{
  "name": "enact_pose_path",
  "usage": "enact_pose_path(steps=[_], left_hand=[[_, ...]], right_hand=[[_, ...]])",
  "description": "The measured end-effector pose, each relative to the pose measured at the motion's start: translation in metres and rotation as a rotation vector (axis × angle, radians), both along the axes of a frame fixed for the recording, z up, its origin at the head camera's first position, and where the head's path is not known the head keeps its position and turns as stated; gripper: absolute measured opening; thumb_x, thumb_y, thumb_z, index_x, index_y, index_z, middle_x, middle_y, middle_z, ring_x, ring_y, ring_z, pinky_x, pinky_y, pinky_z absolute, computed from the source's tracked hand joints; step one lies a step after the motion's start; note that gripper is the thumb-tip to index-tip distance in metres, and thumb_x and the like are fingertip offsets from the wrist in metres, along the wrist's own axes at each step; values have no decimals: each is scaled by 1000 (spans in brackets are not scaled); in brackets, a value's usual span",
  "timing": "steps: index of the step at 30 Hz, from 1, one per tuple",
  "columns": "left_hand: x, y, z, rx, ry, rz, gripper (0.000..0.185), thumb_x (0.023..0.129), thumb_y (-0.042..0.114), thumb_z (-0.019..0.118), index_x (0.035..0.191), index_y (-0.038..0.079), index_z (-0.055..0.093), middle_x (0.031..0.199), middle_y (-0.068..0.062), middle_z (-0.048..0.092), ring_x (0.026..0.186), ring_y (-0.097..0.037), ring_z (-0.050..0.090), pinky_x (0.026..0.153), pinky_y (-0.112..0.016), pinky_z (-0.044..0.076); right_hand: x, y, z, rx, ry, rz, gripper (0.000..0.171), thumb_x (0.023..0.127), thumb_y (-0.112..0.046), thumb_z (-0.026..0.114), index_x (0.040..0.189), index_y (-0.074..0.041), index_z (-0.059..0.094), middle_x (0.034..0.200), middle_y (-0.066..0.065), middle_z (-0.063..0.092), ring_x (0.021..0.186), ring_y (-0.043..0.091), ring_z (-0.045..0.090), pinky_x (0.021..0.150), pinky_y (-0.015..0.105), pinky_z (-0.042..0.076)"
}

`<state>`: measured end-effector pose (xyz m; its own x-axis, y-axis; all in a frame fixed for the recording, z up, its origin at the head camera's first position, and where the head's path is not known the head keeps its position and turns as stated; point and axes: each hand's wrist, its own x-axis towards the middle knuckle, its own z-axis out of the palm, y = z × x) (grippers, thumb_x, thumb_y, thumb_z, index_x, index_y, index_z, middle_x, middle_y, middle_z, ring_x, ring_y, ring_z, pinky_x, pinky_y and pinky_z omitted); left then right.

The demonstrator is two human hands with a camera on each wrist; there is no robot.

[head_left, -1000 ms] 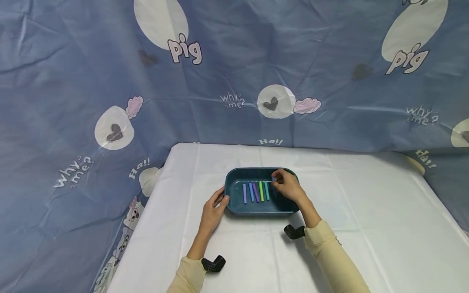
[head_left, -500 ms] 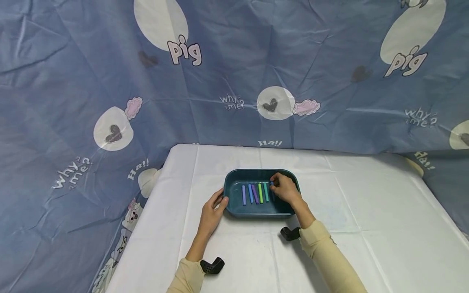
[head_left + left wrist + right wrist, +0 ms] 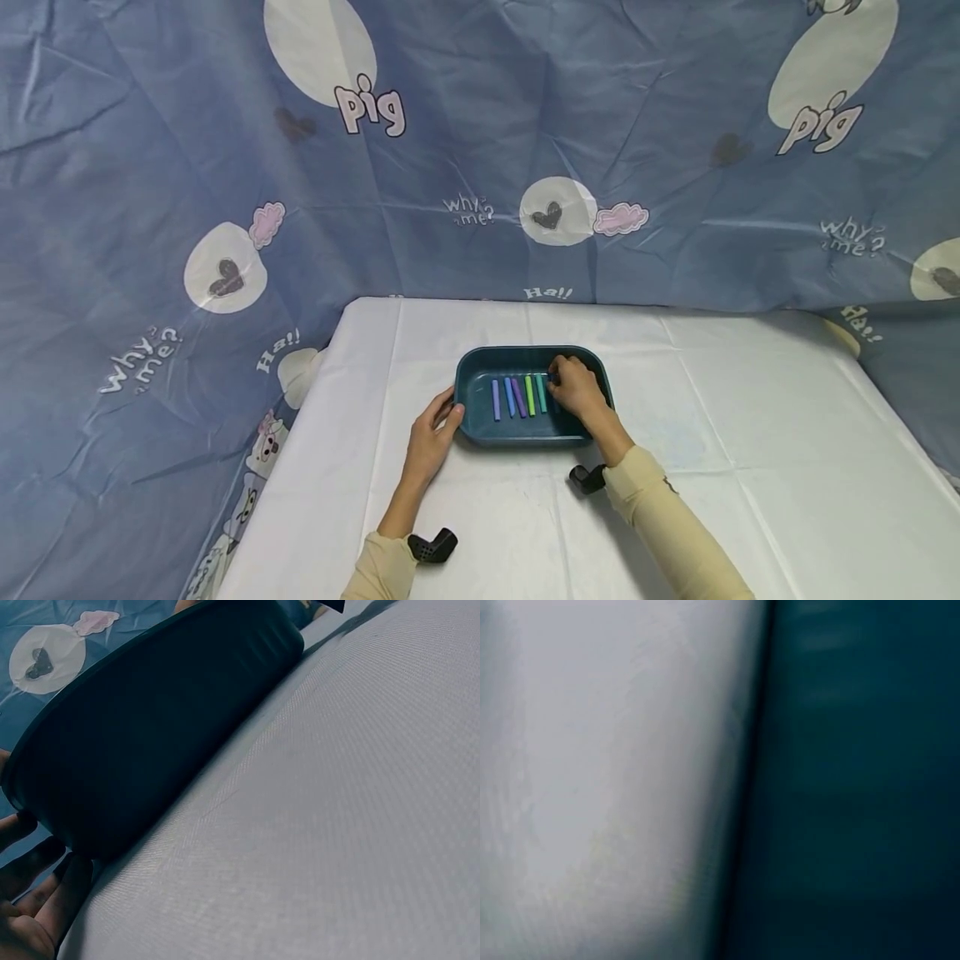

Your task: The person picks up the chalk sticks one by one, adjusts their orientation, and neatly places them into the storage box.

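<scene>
A dark teal tray sits on the white-covered table. Inside it, short chalk-like sticks stand side by side in a row: lilac, blue, purple, lime green and green. My right hand reaches into the tray at the row's right end and pinches a dark blue stick, mostly hidden by the fingers. My left hand rests against the tray's left end; in the left wrist view its fingertips touch the outer wall.
White cloth covers the table around the tray. Behind and to the left hangs a blue printed curtain. Each wrist carries a black device. The right wrist view is blurred, showing cloth and the tray's wall.
My right hand has moved left and lower into the tray with the blue stick, bringing it close beside the green one. My left hand has stayed at the tray's left end.
</scene>
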<state>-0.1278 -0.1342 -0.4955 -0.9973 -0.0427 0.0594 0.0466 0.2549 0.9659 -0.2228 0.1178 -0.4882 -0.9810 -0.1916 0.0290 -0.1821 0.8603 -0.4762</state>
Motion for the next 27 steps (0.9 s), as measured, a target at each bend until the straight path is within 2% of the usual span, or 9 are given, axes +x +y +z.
enact_pose_path(steps=[6,13,18,21,25,27], left_hand=[[-2,4,-1,8,-7,-7,47,95,27,58,136,6,50,133,-16,57,122,-27,56,99,-39,49],[-2,5,0,-9,0,-6,46,95,23,58,136,4,49,133,-16,57,121,-27,57,101,-39,47],[0,3,2,-31,3,-20,46,95,24,57,136,4,49,133,-16,57,121,-27,57,104,-41,45],[0,1,2,-64,15,-26,47,96,24,56,137,3,48,132,-18,57,120,-30,58,100,-43,47],[-7,-5,-9,-88,11,-31,49,96,30,55,139,9,46,135,-16,55,123,-29,55,99,-42,49],[-13,-9,-13,-92,8,-31,50,96,34,55,140,14,45,138,-12,53,127,-27,52,101,-41,48]], right_hand=[[2,1,-1,42,-26,-14,25,86,-12,67,109,-3,62,104,17,59,88,33,60,79,48,52],[5,3,0,-3,-37,-8,26,88,-14,65,111,-4,59,104,16,58,86,30,59,77,47,51],[9,11,10,-106,-34,47,28,90,-16,63,115,-4,57,107,16,60,95,28,62,80,46,52],[11,21,21,-199,-23,124,31,92,-17,60,118,-2,56,110,16,61,97,28,63,81,44,53],[14,38,37,-309,-16,192,33,95,-19,57,123,-3,54,110,14,61,95,27,62,80,42,53],[15,48,44,-351,-1,191,33,96,-21,55,124,-3,54,110,14,61,97,27,61,81,41,52]])
